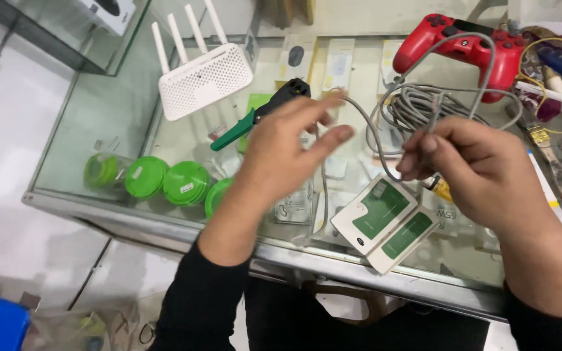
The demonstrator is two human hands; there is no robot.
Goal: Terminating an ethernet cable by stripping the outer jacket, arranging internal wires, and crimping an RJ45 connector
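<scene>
Two hands over glass display surface (99, 123). Left hand (281, 149) half open, fingertips pinching thin grey network cable (365, 123). Right hand (476, 169) curled closed, gripping cable's other end. Cable loops between hands, coil lying behind. White-and-green cable tester boxes (385, 221) below, white four-antenna router (203, 78) far left, red game controller (463, 45) behind.

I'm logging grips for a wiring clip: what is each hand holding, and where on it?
Both hold the grey cable: left hand pinches a stretch near one end, right hand pinches it near its plug end.
</scene>
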